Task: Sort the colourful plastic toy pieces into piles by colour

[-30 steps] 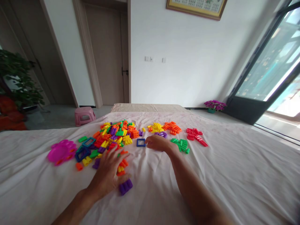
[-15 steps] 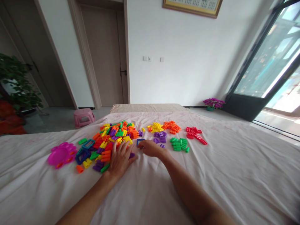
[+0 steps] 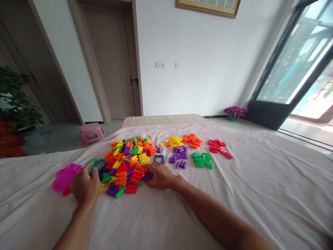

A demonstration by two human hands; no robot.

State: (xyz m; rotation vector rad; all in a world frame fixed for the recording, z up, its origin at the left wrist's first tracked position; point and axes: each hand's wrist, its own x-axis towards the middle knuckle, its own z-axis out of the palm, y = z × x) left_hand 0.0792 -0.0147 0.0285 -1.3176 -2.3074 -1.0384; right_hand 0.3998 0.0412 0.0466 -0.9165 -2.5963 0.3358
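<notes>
At the left side of a pile of colorful plastic building pieces (image 3: 122, 168), my left hand (image 3: 87, 184) has its thumb and fingers closed on a teal square frame (image 3: 98, 166). A darker blue frame partly shows beneath it. My right hand (image 3: 161, 176) rests at the pile's right edge with thumb and fingers apart, next to a purple piece (image 3: 148, 176). Just beyond that hand a blue square frame (image 3: 159, 159) lies flat on the cloth. A magenta scalloped tray (image 3: 65, 178) lies left of my left hand, partly covered by it.
Right of the pile lie color groups: yellow pieces (image 3: 174, 141), orange pieces (image 3: 192, 140), purple pieces (image 3: 179, 153), green pieces (image 3: 202, 159) and red pieces (image 3: 220, 148). A pale cloth (image 3: 249, 194) with folds covers the surface. A pink stool (image 3: 92, 133) stands beyond its left edge.
My left hand has moved left from the pile's front to the teal frame. The right hand has left the blue frame and come back toward the pile's edge.
</notes>
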